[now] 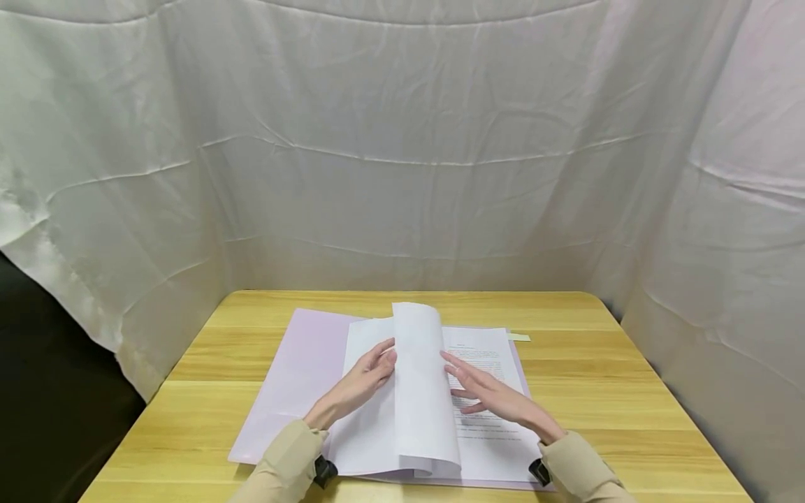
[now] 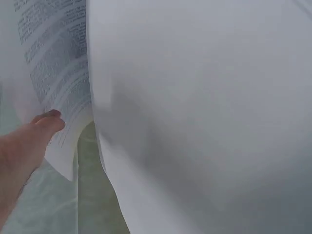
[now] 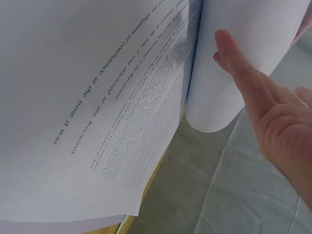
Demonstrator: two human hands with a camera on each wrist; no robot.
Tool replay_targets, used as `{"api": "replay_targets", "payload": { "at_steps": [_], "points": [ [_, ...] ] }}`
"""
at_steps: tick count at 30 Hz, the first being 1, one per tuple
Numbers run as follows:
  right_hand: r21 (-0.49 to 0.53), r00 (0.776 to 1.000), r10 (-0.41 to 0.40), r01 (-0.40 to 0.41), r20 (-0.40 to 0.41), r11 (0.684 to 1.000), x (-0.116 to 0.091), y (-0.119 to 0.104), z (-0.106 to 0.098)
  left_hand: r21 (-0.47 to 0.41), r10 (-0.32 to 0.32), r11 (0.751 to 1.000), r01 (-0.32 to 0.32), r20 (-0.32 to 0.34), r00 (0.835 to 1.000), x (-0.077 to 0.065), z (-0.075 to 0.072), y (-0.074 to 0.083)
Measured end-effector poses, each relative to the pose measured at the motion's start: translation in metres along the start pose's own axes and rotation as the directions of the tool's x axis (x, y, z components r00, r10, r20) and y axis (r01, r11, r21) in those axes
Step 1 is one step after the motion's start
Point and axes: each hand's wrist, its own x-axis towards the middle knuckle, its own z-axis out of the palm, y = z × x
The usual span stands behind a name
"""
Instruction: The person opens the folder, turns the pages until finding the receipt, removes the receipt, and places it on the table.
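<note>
White curled paper sheet [image 1: 424, 391] rises over spread lilac folder [image 1: 295, 377]; left hand [image 1: 360, 382] at its left edge, can't tell if pinching; right hand [image 1: 495, 399] at right, fingers apart.

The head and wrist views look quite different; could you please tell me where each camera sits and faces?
Head: worn on the head, facing forward and down at the table, folder and curled page; left hand, right hand and sleeves show.
Left wrist: worn there, facing blank paper and a printed sheet; part of the left hand shows.
Right wrist: worn there, facing a printed page and the curled page; the right hand shows.
Shared: head and right wrist both show the right hand.
</note>
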Motion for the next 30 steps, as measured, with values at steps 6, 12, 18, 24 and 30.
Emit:
{"api": "replay_targets", "payload": {
  "at_steps": [6, 12, 18, 24, 30],
  "points": [
    [-0.011, 1.0, 0.013, -0.013, 0.019, 1.0, 0.002, 0.003, 0.001, -0.04, -0.033, 0.999, 0.029, -0.113, 0.993, 0.003, 0.002, 0.0],
    [-0.028, 0.999, 0.01, -0.009, 0.032, 1.0, 0.003, 0.006, -0.002, -0.036, -0.066, 0.998, 0.058, -0.259, 0.964, 0.007, 0.0, -0.001],
    [-0.082, 0.999, 0.016, -0.014, 0.028, 0.997, 0.004, 0.012, -0.009, -0.004, -0.119, 0.992, 0.125, -0.338, 0.934, 0.009, -0.006, -0.005],
    [-0.142, 1.0, 0.012, -0.008, 0.028, 0.99, 0.005, 0.018, -0.018, 0.015, -0.142, 0.987, 0.157, -0.351, 0.926, 0.012, -0.015, -0.01],
    [-0.214, 1.0, 0.006, -0.005, 0.003, 0.977, 0.006, 0.023, -0.031, 0.092, -0.143, 0.978, 0.189, -0.366, 0.919, 0.012, -0.023, -0.012]
  ]
}}
